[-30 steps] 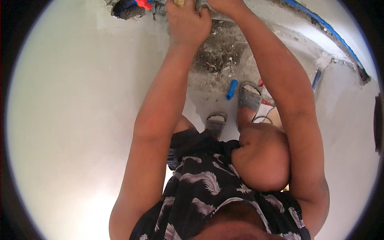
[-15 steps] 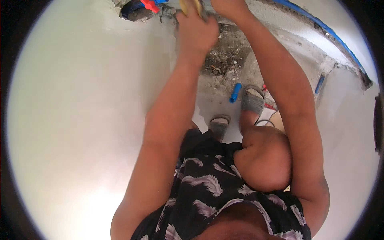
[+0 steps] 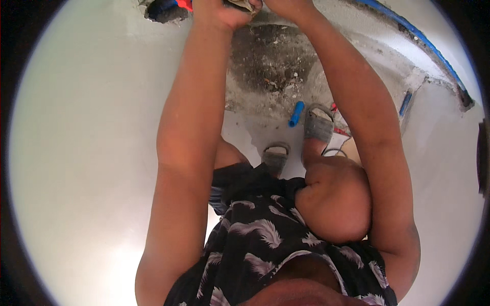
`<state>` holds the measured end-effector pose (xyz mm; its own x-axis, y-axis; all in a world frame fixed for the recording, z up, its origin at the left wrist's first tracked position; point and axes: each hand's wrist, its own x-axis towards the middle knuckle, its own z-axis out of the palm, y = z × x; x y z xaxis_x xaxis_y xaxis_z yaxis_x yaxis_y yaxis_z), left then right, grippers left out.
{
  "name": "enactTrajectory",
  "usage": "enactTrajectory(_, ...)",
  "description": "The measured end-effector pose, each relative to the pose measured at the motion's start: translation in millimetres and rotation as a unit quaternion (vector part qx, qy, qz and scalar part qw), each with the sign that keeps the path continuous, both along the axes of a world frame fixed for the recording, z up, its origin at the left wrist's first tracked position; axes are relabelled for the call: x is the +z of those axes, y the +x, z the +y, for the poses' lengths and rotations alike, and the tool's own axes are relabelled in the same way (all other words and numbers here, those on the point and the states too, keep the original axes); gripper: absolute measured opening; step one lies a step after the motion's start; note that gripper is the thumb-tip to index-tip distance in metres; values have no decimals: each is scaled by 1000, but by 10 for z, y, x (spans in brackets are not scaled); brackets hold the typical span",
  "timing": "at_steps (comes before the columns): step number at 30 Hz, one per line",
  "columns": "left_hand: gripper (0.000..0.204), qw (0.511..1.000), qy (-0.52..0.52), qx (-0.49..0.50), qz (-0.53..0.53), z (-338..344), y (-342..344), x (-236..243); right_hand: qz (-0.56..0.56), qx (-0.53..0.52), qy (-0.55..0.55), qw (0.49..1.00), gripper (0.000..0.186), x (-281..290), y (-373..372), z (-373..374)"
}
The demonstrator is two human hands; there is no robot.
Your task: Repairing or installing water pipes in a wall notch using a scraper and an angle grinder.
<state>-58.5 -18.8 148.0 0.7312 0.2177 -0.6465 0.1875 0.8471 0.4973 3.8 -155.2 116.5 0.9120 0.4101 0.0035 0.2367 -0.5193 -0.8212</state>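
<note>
My left hand (image 3: pixel 223 14) is at the top edge, closed around a tan and dark object (image 3: pixel 242 4). Only a small part of that object shows, so its kind cannot be made out. Close by on the right is my right hand (image 3: pixel 290 7), its fingertips near the same object. The picture's edge cuts off most of its fingers, and its grip is hidden. A red lever-like piece (image 3: pixel 184 4) sticks out beside my left wrist, next to a rough hole (image 3: pixel 166 12) with something blue inside.
Dusty, broken rubble (image 3: pixel 278 76) covers the rough floor below my hands. A short blue pipe piece (image 3: pixel 296 113) lies near my grey slippers (image 3: pixel 318 126). A long blue pipe (image 3: pixel 418 36) runs along a chased groove at the upper right. Another blue stub (image 3: pixel 406 104) is by the right wall.
My left hand has moved up and left with the object, toward the red piece. My right hand stays almost in place. The view has shifted slightly.
</note>
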Motion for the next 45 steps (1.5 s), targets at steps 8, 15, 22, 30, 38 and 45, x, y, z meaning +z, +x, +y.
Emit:
enactTrajectory(8,38,936,-154,-80,-307,-47,-136,-257,-19,20,17,999,39,69,-62,-36)
enactTrajectory(15,33,949,-110,-53,-292,-19,-28,-466,-92,60,-24,994,41,32,-29,-21)
enactTrajectory(22,30,942,267,116,-169,-347,58,-544,-7,1,-10,1000,46,159,-106,-26)
enactTrajectory(30,37,951,303,53,33,-297,-270,-428,32,20,-8,999,49,141,-111,-38)
enactTrajectory(38,39,989,-60,17,-134,-31,-482,-158,-25,-8,57,998,50,-3,-77,-21)
enactTrajectory(45,47,837,547,9,-2,-535,-166,-129,10,-5,91,996,44,62,-91,-38)
